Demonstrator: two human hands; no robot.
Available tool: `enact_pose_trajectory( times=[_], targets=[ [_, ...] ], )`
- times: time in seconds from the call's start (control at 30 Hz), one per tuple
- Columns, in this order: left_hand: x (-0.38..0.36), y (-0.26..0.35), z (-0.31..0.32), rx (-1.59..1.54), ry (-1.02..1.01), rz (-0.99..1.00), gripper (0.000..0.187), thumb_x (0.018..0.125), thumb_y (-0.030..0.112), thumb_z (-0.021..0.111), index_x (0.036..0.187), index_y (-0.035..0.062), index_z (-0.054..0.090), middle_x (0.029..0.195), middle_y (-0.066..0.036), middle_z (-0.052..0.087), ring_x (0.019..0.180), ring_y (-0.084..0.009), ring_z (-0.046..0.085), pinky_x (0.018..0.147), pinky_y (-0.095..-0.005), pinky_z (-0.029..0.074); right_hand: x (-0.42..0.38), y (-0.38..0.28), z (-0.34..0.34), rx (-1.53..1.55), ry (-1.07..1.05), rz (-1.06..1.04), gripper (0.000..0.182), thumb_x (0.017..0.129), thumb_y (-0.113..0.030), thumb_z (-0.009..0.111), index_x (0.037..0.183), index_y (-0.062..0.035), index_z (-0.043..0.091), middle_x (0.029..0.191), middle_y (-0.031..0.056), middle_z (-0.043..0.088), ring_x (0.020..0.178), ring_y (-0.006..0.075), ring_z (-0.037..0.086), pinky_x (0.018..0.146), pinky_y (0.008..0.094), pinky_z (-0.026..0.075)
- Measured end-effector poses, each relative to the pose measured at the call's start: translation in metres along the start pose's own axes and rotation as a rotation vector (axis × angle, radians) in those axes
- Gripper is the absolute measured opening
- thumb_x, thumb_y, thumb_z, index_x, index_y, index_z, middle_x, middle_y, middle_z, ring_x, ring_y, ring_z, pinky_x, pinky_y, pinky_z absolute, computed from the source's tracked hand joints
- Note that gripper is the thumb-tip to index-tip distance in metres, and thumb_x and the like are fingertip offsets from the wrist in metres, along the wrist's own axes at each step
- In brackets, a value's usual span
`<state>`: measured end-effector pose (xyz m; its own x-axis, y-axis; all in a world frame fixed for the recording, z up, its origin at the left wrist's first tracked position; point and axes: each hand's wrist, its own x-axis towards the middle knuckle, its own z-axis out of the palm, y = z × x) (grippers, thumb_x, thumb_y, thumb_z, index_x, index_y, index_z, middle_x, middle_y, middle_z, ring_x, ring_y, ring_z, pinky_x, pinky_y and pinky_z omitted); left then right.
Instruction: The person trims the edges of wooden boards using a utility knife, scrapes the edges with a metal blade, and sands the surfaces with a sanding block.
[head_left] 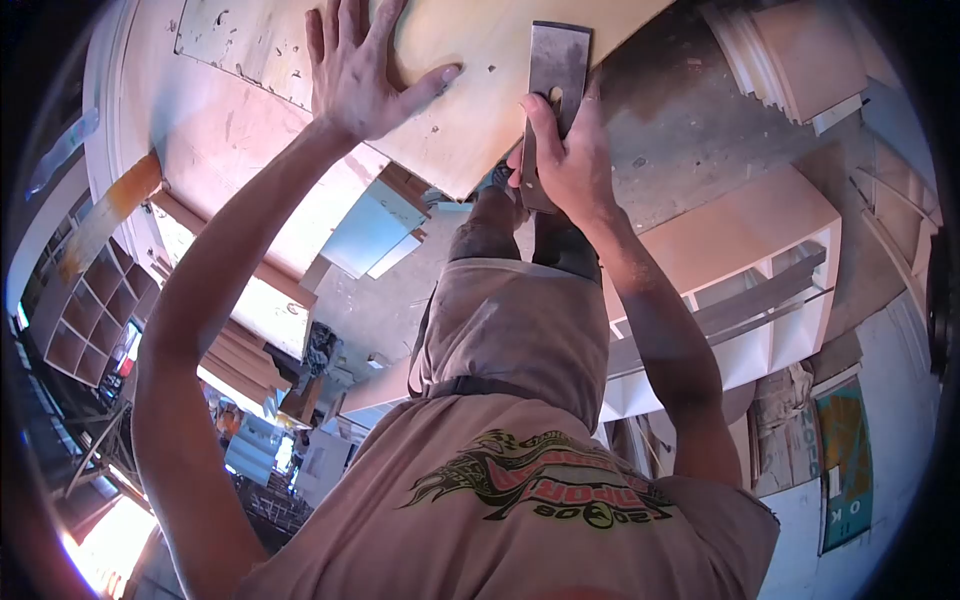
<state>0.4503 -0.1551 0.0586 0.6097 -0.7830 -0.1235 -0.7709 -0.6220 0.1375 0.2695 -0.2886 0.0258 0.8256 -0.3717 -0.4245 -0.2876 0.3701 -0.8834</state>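
My left hand (362, 85) lies on a pale wooden board (470, 110) at the top, palm down with the fingers spread and nothing held. The board has small dark marks, and one corner points toward my legs. My right hand (575, 165) is closed around a flat grey metal blade (560, 60) with a slot, resembling a plane iron. Its broad end points away from me, beside the board's right edge. My thumb lies near the slot, and the other fingers are partly hidden behind the tool.
A white-edged cabinet frame (740, 235) lies to the right. Blue-grey panels (370, 225) are below the board. Stacked boards (245, 370) and a compartment shelf (90, 315) are at left. Curved panels (760, 60) stand at upper right, and a green printed sheet (845, 460) is at lower right.
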Motion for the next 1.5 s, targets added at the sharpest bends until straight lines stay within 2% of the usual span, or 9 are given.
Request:
enact_pose_trajectory(
  times=[0.3,0.4,0.57,0.67,0.83,0.9,0.93,1.4,1.5],
  targets=[
    [0.0,0.001,0.002,0.019,0.049,-0.019,0.103,0.071,0.067,0.057,0.147,0.0071,0.022,0.147,-0.034,0.012,0.138,-0.0489,0.01,0.108,-0.0608,0.009,-0.006,0.011,0.013,0.058,0.003,-0.041,0.075,0.092,-0.012,0.053,0.142,0.0084,0.001,0.064,0.0099,0.058,0.043,0.0143,0.057,0.037,0.0275,0.049],
    [0.0,-0.001,0.003,-0.005,0.058,-0.001,0.102,0.071,0.065,0.059,0.147,0.0072,0.021,0.147,-0.033,0.012,0.138,-0.0485,0.01,0.108,-0.0604,0.009,-0.035,-0.001,0.002,-0.091,-0.024,-0.035,0.067,0.092,-0.015,0.056,0.137,0.01,0.013,0.063,0.0105,0.058,0.043,0.0139,0.057,0.039,0.027,0.048],
    [0.0,0.003,0.003,0.006,0.067,-0.02,0.102,0.072,0.063,0.06,0.147,0.0069,0.02,0.148,-0.032,0.012,0.138,-0.0477,0.009,0.109,-0.0598,0.009,-0.029,0.023,0.022,0.019,-0.039,0.04,0.072,0.092,-0.014,0.055,0.143,0.0049,0.007,0.068,0.0103,0.06,0.045,0.0134,0.058,0.037,0.0275,0.047],
    [0.0,0.0,0.005,0.012,0.07,-0.007,0.101,0.072,0.064,0.059,0.147,0.0088,0.02,0.148,-0.032,0.012,0.138,-0.0473,0.009,0.109,-0.0588,0.008,-0.045,0.017,0.012,-0.059,-0.016,-0.017,0.052,0.092,-0.015,0.056,0.132,0.0011,0.027,0.069,0.0105,0.059,0.044,0.0129,0.056,0.036,0.027,0.045],
    [-0.002,0.002,0.003,0.016,0.082,-0.02,0.101,0.071,0.063,0.06,0.147,0.0094,0.021,0.148,-0.032,0.014,0.138,-0.0468,0.01,0.109,-0.0591,0.009,-0.045,0.03,0.038,0.068,0.014,0.069,0.069,0.091,-0.01,0.055,0.144,-0.0006,0.012,0.074,0.0109,0.059,0.043,0.0125,0.055,0.036,0.0257,0.045],
    [0.0,-0.001,0.005,0.016,0.1,-0.017,0.101,0.071,0.063,0.06,0.147,0.0096,0.021,0.147,-0.032,0.015,0.138,-0.0469,0.01,0.109,-0.0591,0.01,-0.056,0.026,0.031,0.04,0.025,0.105,0.062,0.092,-0.01,0.054,0.14,0.0016,0.017,0.071,0.0103,0.058,0.043,0.0129,0.056,0.036,0.0266,0.045],
    [0.001,-0.003,0.006,0.018,0.108,-0.003,0.101,0.071,0.063,0.061,0.147,0.0096,0.022,0.147,-0.032,0.015,0.138,-0.0468,0.011,0.109,-0.059,0.011,-0.057,0.033,0.042,0.046,0.039,0.045,0.041,0.094,-0.009,0.051,0.127,0.0014,0.03,0.073,0.0102,0.057,0.044,0.013,0.056,0.036,0.0269,0.045],
    [-0.005,0.003,0.008,-0.012,0.142,0.005,0.1,0.07,0.062,0.062,0.146,0.0089,0.025,0.146,-0.032,0.018,0.137,-0.0471,0.015,0.109,-0.0583,0.012,-0.054,0.039,0.059,0.057,0.032,0.0,0.069,0.093,-0.012,0.054,0.143,0.0024,0.009,0.076,0.0102,0.059,0.047,0.0132,0.059,0.038,0.0268,0.048],
    [0.001,0.0,0.004,-0.011,0.141,0.035,0.1,0.07,0.063,0.062,0.146,0.0086,0.025,0.146,-0.033,0.018,0.137,-0.0477,0.015,0.109,-0.0587,0.013,-0.067,0.03,0.052,0.193,0.085,0.051,0.065,0.093,-0.013,0.054,0.142,0.0007,0.014,0.081,0.0096,0.058,0.049,0.012,0.057,0.04,0.0254,0.048]
  ],
)
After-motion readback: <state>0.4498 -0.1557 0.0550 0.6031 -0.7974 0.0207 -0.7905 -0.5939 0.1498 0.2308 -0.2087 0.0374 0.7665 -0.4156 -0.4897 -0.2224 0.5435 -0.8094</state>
